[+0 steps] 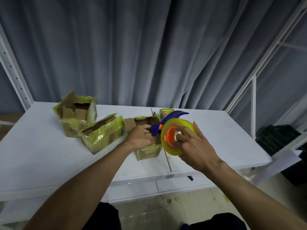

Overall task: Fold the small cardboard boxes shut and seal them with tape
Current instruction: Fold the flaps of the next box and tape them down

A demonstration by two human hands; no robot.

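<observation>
Just right of centre, the right hand (196, 146) grips a tape dispenser (174, 136) — yellowish roll, orange hub, blue cutter — with fingers hooked through the hub. Beside it the left hand (141, 136) curls its fingers over the open top of a small cardboard box (147, 151) (wrapped in yellowish tape) standing on the white surface (49, 155). Just left sits a second box (103, 133), open; a third box (76, 113) stands farther back, before a grey curtain (132, 47).
</observation>
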